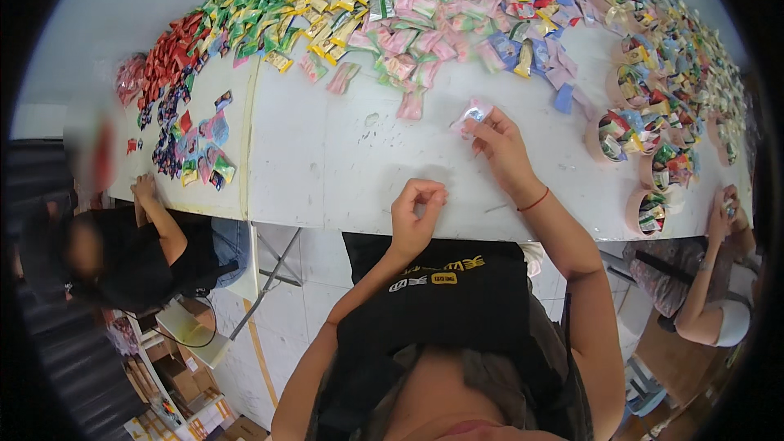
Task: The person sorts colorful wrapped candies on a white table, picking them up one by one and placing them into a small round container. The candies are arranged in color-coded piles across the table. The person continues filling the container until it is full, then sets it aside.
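Note:
Over the middle of the white table (pixel 343 171), my right hand (pixel 508 151) pinches a small clear-and-pink wrapped packet (pixel 472 117) with blue on it. My left hand (pixel 416 216) is closer to me at the near table edge, its fingers curled in with the tips together. Whether anything is between those tips I cannot make out. Beyond both hands lies a big pile of pink-and-green wrapped sweets (pixel 416 33), with one pink packet (pixel 411 104) at its near edge. Flat blue packets (pixel 563 98) lie to the right of that pile.
Yellow (pixel 335 20), green (pixel 245 12) and red (pixel 171 53) sweets are heaped at the far left. Several round pink tubs (pixel 604 139) filled with mixed sweets stand on the right. One person (pixel 147 237) works at the left, another (pixel 719 294) at the right.

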A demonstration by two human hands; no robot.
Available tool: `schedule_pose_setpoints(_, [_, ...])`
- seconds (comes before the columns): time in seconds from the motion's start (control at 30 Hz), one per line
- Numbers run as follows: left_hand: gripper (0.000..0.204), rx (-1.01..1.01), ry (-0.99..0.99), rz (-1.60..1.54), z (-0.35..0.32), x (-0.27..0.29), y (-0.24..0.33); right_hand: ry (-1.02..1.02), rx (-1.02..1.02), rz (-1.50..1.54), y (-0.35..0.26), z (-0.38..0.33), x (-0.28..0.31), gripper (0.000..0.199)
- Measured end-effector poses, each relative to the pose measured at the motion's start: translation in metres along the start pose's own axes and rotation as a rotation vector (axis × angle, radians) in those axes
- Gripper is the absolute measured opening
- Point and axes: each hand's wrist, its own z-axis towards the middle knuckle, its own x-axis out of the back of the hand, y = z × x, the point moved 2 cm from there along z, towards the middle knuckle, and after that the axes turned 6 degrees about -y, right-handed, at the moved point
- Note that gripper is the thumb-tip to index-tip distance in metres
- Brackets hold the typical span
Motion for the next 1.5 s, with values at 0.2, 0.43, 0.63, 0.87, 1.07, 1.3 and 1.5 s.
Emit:
schedule_pose_setpoints(0.2, [0.011, 0.028, 0.209, -0.194, -0.016, 0.026, 0.013, -0.024, -0.018, 0.114, -0.005, -0.003, 0.0, 0.018])
schedule_pose_setpoints(0.43, [0.013, 0.016, 0.41, -0.157, -0.04, 0.054, 0.015, -0.017, -0.068, 0.126, -0.009, -0.01, -0.015, 0.018])
schedule_pose_setpoints(0.63, [0.025, -0.094, 0.82, -0.106, -0.052, 0.096, 0.006, 0.001, -0.047, 0.116, -0.012, -0.006, -0.013, 0.014])
schedule_pose_setpoints(0.87, [0.058, -0.197, 0.984, -0.349, -0.044, 0.226, -0.004, -0.017, -0.024, 0.059, -0.007, -0.005, -0.011, 0.015])
schedule_pose_setpoints(1.07, [0.085, -0.028, 0.484, -0.197, 0.0, 0.216, 0.017, -0.02, 0.042, -0.129, -0.004, -0.014, -0.027, 0.011])
schedule_pose_setpoints(1.3, [0.101, 0.041, 0.249, 0.221, 0.017, 0.134, 0.043, -0.279, 0.244, -0.413, -0.007, -0.024, -0.046, 0.015])
schedule_pose_setpoints(1.5, [0.114, -0.104, -0.139, 0.275, 0.111, 0.118, 0.019, -0.432, 0.458, -0.73, -0.02, 0.023, -0.065, 0.017])
